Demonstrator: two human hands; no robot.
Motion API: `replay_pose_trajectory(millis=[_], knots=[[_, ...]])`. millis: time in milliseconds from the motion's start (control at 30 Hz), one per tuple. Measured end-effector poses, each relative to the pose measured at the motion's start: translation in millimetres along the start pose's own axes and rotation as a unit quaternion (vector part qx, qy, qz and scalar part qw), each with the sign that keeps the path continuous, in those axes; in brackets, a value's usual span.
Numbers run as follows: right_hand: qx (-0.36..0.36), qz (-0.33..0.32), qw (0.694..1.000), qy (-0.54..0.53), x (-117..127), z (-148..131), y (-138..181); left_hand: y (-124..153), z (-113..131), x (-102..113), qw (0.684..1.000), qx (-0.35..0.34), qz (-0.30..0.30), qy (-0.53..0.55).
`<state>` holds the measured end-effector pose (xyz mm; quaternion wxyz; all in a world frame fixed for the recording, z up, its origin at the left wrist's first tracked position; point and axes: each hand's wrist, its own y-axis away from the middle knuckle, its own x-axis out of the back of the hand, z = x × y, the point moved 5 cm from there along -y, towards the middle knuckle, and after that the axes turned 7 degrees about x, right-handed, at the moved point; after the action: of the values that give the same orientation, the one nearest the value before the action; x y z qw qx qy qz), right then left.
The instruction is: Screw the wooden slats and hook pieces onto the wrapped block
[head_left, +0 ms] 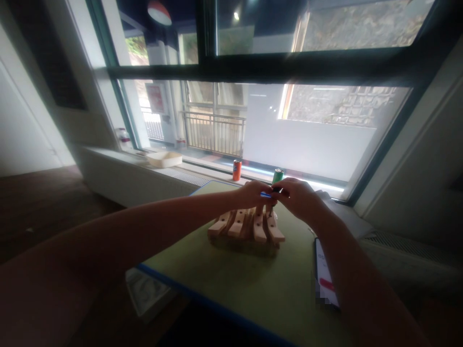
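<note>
A wooden piece with several curved slats (237,225) lies on the green table, with dark round spots along the slats. My right hand (296,196) is closed above its right end, its fingertips around the dark handle of what looks like a screwdriver (277,190). A thin shaft runs down from there toward the rightmost slat. My left hand (253,193) meets it from the other side, fingers pinched together close to the shaft and over the far ends of the slats. Whatever is between the left fingertips is hidden.
The table (231,284) has a blue edge. An orange can (236,170) and a green can (278,175) stand by the window behind my hands. A phone (323,274) lies under my right forearm. On the sill at left sits a pale tray (164,159).
</note>
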<state>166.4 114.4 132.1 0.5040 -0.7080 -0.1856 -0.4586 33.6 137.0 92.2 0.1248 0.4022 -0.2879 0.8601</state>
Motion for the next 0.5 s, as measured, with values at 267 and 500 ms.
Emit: replay_pose_trajectory(millis=[267, 500], knots=[[0.036, 0.022, 0.999, 0.017, 1.6, -3.5, -3.4, 2.7, -0.3, -8.0, 0.998, 0.034, 0.031, 0.04], [-0.044, 0.025, 0.993, 0.105, 6.4, 5.7, -1.7, 6.0, 7.3, -5.0, 0.992, 0.035, 0.117, 0.006]])
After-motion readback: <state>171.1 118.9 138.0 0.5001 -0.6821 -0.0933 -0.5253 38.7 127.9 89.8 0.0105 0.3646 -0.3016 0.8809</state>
